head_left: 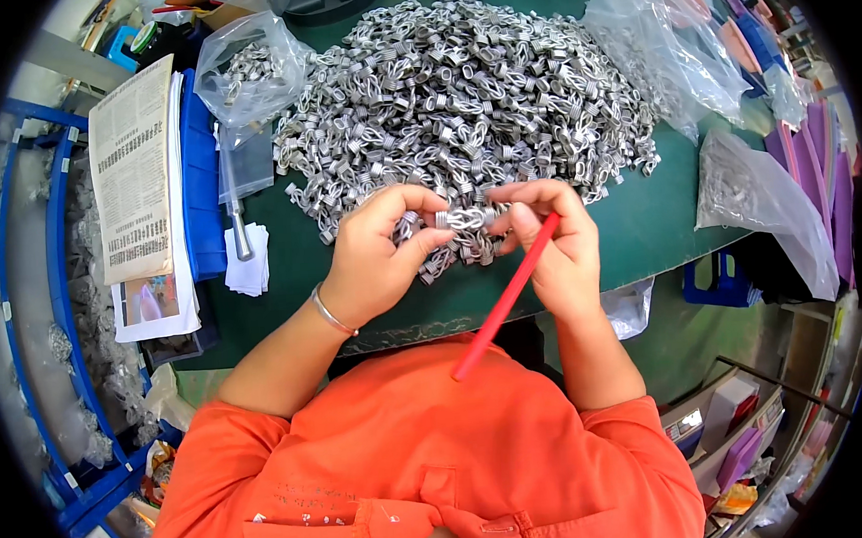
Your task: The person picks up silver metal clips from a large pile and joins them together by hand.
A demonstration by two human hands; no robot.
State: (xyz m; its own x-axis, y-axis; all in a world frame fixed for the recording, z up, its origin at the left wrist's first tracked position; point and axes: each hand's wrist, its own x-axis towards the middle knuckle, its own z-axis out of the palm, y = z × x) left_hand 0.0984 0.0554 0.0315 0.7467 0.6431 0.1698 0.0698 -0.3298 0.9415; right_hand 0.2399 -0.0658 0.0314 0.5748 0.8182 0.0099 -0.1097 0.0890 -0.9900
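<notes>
Thumb and forefinger of my left hand [382, 247] pinch one end of a small silver metal link piece [469, 218], with a ribbed end and open loops. My right hand [560, 249] is closed around a long red stick [505, 306], which slants down toward my orange shirt. Its fingertips are at the other end of the link piece; whether they grip it I cannot tell. Just beyond both hands, a big heap of similar silver pieces [462, 95] spreads over the green table [632, 236]. A few lie right below my fingers.
A clear bag of pieces [254, 70] lies left of the heap, near a blue bin [201, 183] with papers [136, 176] against it. A screwdriver-like tool [236, 215] rests beside white slips [247, 261]. Plastic bags [667, 47] lie to the right. Blue shelving [61, 275] stands far left.
</notes>
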